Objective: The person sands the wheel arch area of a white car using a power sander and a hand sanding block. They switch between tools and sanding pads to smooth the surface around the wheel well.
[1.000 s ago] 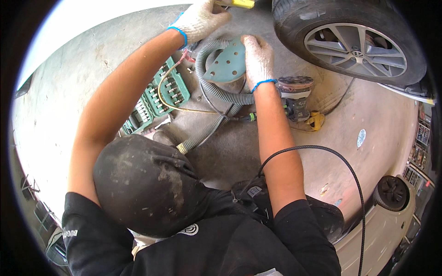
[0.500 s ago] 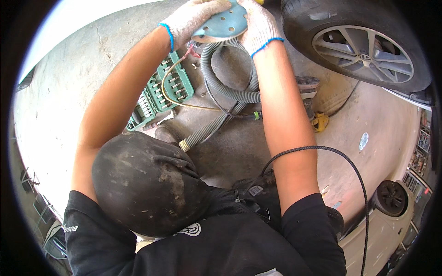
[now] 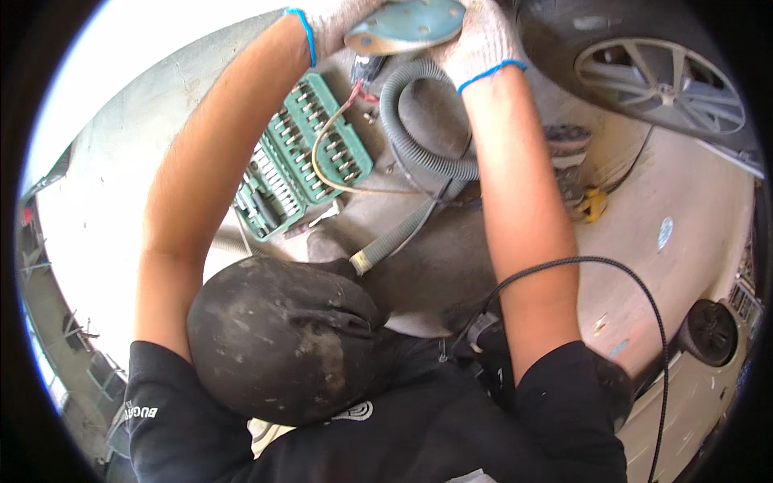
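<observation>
Both my hands, in white knit gloves with blue cuffs, are raised at the top edge of the head view. Between them is a round blue sanding disc with small holes, tilted so that it looks narrow. My left hand grips its left edge, with the fingertips partly cut off by the frame. On the disc's right edge, my right hand is closed. A grey corrugated hose lies coiled on the floor below the disc.
An open green socket-set case lies left of the hose, beside a thin yellowish tube. A car wheel stands at the upper right. A sander-like tool and a yellow piece sit behind my right forearm. A black braided cable loops at right.
The view has shifted, so the floor things appear farther right. My hands have risen toward the top edge, and the disc has tilted to a flatter angle while staying held.
</observation>
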`<state>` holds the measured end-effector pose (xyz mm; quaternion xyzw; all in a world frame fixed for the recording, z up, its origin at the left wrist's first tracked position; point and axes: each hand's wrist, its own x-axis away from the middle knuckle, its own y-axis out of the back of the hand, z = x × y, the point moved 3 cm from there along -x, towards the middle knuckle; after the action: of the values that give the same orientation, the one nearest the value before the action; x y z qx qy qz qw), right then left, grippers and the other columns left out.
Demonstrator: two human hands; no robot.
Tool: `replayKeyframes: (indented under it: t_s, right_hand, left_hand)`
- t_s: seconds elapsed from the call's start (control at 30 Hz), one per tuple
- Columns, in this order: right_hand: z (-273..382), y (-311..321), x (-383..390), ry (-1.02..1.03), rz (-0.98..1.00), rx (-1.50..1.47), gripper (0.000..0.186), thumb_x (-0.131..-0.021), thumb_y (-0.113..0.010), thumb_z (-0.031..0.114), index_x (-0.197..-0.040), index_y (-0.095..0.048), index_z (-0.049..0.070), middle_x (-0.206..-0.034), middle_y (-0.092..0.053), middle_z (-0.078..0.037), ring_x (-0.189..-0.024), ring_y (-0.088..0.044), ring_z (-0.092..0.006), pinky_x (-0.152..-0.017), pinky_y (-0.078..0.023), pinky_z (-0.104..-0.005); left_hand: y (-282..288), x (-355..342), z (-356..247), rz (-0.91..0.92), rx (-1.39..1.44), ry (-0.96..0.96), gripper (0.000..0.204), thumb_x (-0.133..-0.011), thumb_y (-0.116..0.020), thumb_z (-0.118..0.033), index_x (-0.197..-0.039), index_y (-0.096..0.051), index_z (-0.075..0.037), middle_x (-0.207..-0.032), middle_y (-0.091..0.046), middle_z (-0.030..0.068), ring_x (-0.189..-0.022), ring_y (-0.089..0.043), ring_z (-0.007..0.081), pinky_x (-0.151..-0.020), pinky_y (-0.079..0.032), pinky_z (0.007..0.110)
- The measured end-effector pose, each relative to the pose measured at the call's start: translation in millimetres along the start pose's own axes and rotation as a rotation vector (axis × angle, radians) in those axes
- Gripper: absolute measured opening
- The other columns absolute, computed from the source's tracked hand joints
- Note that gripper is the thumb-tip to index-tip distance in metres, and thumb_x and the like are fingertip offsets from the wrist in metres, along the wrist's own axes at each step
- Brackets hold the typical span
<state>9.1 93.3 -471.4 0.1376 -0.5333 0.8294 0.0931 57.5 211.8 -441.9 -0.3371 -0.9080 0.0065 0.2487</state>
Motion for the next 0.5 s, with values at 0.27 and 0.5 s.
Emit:
replayKeyframes:
  t_s: [0.27,0.5]
  right_hand:
    - [-6.2,19.2,-30.2,0.102,0.02,-0.084,0.031,-0.09,-0.052,0.021,-0.112,-0.059,0.001,-0.111,-0.064,-0.016,-0.101,-0.063,-0.0294,-0.09,-0.052,-0.0417]
    - [36.1,4.7,37.8,0.493,-0.519,0.365,0.041,-0.079,-0.069,0.014,-0.113,-0.058,-0.006,-0.105,-0.064,-0.018,-0.093,-0.063,-0.027,-0.087,-0.05,-0.0398]
  left_hand:
    - [-0.3,-8.3,-16.1,0.03,-0.189,-0.121,0.03,-0.098,-0.053,-0.015,-0.118,-0.061,0.005,-0.105,-0.068,0.0152,-0.091,-0.066,0.0205,-0.078,-0.055,0.03]
    - [-15.7,-12.3,-22.4,0.006,-0.149,-0.035,0.033,-0.096,-0.06,-0.023,-0.119,-0.06,0.001,-0.104,-0.067,0.0107,-0.085,-0.066,0.0165,-0.074,-0.056,0.027]
